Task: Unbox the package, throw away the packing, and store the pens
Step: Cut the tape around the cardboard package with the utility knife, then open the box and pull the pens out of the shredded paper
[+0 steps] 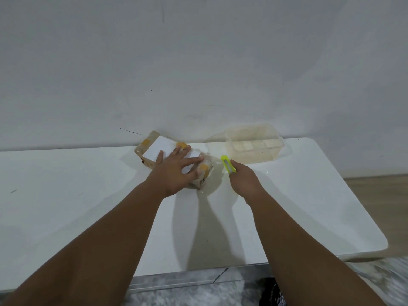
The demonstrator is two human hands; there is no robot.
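A taped package [154,149] with a white label and yellow tape patches lies near the back edge of the white table [88,195]. My left hand [176,171] rests flat on top of it, fingers spread, pressing it down. Just right of the package, my right hand [242,180] is closed around a lime-green utility knife [227,164], whose tip points up and away, close to the package's right end. A clear plastic storage box [254,146] with inner compartments stands behind the knife; its clear lid leans behind it against the wall.
A plain grey-white wall [198,62] rises right behind the table. The table's rounded right edge drops to a wooden floor [379,195]. Grey marbled floor tiles [187,290] show below the front edge.
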